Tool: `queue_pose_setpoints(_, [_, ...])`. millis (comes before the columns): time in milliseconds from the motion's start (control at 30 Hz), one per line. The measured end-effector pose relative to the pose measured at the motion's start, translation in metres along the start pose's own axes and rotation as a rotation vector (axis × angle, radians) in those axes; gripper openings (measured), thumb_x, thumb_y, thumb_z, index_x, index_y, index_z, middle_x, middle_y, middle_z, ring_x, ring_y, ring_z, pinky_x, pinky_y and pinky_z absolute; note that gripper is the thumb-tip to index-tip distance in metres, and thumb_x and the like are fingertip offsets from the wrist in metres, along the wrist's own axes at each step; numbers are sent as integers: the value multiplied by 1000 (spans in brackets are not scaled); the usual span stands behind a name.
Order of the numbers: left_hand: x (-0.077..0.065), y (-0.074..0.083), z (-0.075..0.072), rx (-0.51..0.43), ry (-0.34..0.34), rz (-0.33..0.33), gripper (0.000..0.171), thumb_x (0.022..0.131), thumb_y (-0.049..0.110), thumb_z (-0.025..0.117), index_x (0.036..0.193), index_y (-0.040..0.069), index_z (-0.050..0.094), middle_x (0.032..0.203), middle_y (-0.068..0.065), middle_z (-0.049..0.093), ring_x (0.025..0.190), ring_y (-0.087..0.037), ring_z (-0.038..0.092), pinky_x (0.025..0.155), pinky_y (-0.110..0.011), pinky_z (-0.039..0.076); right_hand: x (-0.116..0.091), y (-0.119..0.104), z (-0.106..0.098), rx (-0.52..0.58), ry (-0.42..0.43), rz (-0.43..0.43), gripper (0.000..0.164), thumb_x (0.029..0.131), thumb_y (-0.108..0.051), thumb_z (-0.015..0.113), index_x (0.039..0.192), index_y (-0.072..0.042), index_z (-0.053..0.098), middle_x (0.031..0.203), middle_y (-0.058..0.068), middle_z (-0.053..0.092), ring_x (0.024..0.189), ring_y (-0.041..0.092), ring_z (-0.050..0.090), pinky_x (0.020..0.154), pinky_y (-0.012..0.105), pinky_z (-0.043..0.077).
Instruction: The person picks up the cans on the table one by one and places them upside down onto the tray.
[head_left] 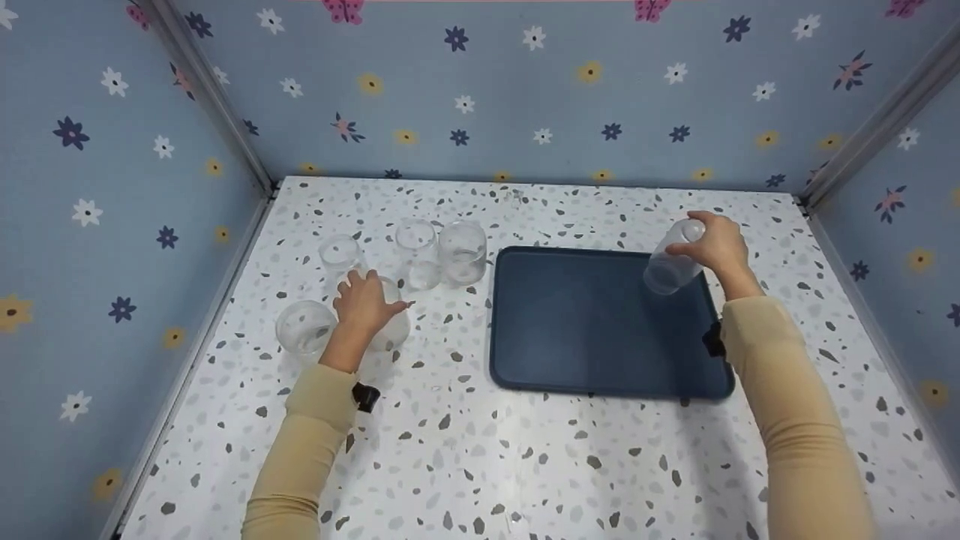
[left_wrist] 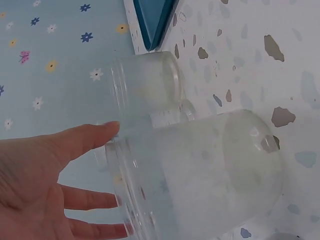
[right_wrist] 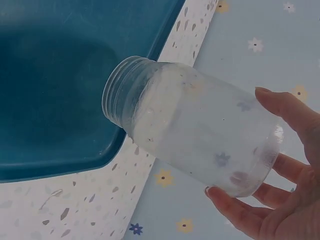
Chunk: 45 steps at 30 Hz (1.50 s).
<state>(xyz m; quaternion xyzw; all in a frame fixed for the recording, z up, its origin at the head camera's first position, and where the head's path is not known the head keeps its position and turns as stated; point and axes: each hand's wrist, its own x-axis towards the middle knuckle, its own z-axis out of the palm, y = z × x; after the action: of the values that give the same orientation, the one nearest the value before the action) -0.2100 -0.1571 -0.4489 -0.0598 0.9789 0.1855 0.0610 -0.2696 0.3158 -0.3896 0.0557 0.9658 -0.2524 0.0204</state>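
Note:
My right hand (head_left: 721, 244) grips a clear glass jar (head_left: 667, 270) round its base end. That jar is tilted, its threaded mouth (right_wrist: 120, 92) pointing down over the right back part of the dark blue tray (head_left: 600, 322). On the left, my left hand (head_left: 364, 304) reaches over another clear jar (left_wrist: 215, 175), which stands upright on the table. The thumb (left_wrist: 95, 135) and fingers are spread and fairly straight at its threaded rim; whether they touch the glass is unclear. The hand partly hides this jar from above.
More clear jars stand around the left hand: one nearer me (head_left: 304, 330), one behind (head_left: 341, 255), and a pair at the back, a narrower jar (head_left: 416, 240) beside a wider jar (head_left: 463, 255). Flower-patterned walls (head_left: 495, 90) enclose the speckled table (head_left: 450, 450).

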Motion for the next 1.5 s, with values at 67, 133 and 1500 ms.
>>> queue_pose_setpoints(67, [0, -1, -1, -8, -19, -6, 74, 76, 34, 68, 124, -13, 38, 115, -34, 37, 104, -48, 39, 79, -55, 39, 2, 3, -1, -9, -1, 9, 71, 74, -25, 70, 131, 1, 38, 130, 29, 35, 113, 46, 35, 90, 56, 31])
queue_pose_setpoints(133, [1, -1, -2, -20, -29, -4, 72, 75, 33, 69, 121, -13, 41, 114, -33, 37, 103, -48, 40, 78, -54, 40, 3, 5, -1, -19, -4, 16, 71, 74, -26, 70, 132, 1, 38, 130, 29, 35, 114, 46, 35, 90, 56, 30])
queue_pose_setpoints(1500, [0, 1, -3, 60, -9, 41, 68, 72, 32, 73, 112, -17, 47, 110, -35, 40, 97, -48, 45, 79, -50, 42, 23, 17, 12, -87, -60, 148, 77, 77, -28, 65, 137, 2, 27, 133, 32, 27, 115, 48, 31, 90, 56, 30])
